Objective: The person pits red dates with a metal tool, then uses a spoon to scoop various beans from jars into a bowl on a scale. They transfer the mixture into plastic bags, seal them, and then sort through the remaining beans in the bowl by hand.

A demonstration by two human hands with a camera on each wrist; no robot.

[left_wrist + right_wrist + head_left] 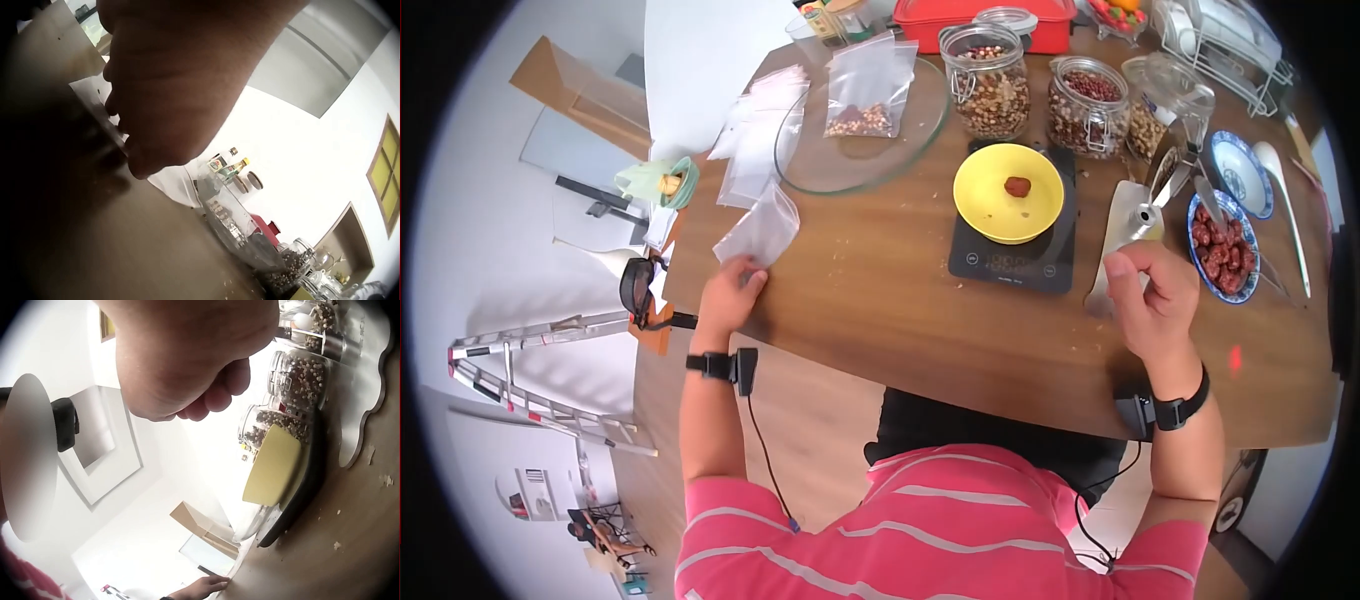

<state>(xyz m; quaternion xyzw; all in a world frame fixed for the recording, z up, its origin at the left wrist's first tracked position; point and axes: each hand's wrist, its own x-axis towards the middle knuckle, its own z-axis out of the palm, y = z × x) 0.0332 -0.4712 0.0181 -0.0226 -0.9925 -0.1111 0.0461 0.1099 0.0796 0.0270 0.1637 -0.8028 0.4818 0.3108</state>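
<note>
At the table's left side my left hand (733, 298) pinches the near edge of a clear plastic bag (762, 228) between thumb and fingers; in the left wrist view the back of the hand hides most of it. My right hand (1157, 300) is curled over the near end of a silvery wavy-edged tray (1122, 222), beside a metal cylinder (1142, 217); nothing shows in its fingers. A yellow bowl (1008, 225) with one dark red date (1018, 187) stands on a black kitchen scale (1012, 272). Right of the hand, a blue-and-white bowl (1197, 262) holds red dates (1225, 250).
A round glass plate (800, 182) bears a filled bag (865, 118) of nuts or beans. More flat bags (750, 165) lie left of it. Clip-top jars (990, 100) stand at the back. A white spoon (1285, 215) and an empty patterned bowl (1242, 172) lie far right.
</note>
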